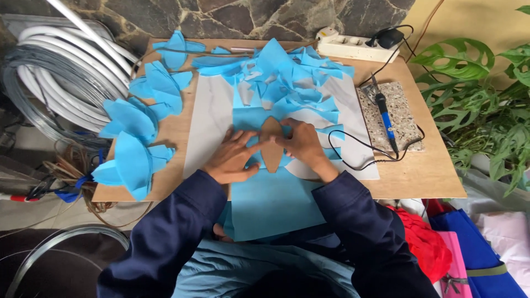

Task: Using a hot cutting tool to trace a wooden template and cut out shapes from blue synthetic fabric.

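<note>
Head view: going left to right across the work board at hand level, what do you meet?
Folded blue petal shapes → left hand → brown leaf-shaped template → right hand → blue-handled corded tool on its speckled slab → green leafy plant.

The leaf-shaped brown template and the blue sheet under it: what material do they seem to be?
Brown template: probably cardboard, matte, flat and stiff under both hands. Blue sheet: apparently thin non-woven fabric or soft paper, matte; it drapes over the board's edge.
</note>
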